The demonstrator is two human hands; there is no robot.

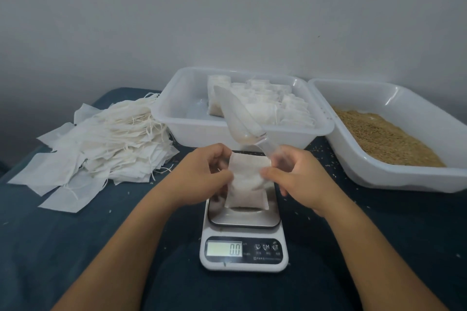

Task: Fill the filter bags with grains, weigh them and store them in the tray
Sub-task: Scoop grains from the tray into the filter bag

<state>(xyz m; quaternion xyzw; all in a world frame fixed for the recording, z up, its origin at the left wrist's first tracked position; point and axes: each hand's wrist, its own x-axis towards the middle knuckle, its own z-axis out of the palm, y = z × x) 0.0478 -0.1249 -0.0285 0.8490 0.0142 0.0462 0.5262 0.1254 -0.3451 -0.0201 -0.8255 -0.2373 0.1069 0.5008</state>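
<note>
A white filter bag (246, 184), bulging with grain at its bottom, hangs just above the steel plate of the digital scale (243, 219). My left hand (202, 177) pinches the bag's top left edge. My right hand (300, 177) pinches its top right edge and also holds the handle of a clear plastic scoop (237, 118), which points up and away. The scale display (224, 249) reads 0.0. Several filled bags (267, 106) stand in the white tray (177, 108) behind the scale.
A heap of empty filter bags with strings (101, 146) lies at the left on the dark blue cloth. A second white tray (404, 179) holding brown grain (381, 139) sits at the right. Loose grains dot the cloth around the scale.
</note>
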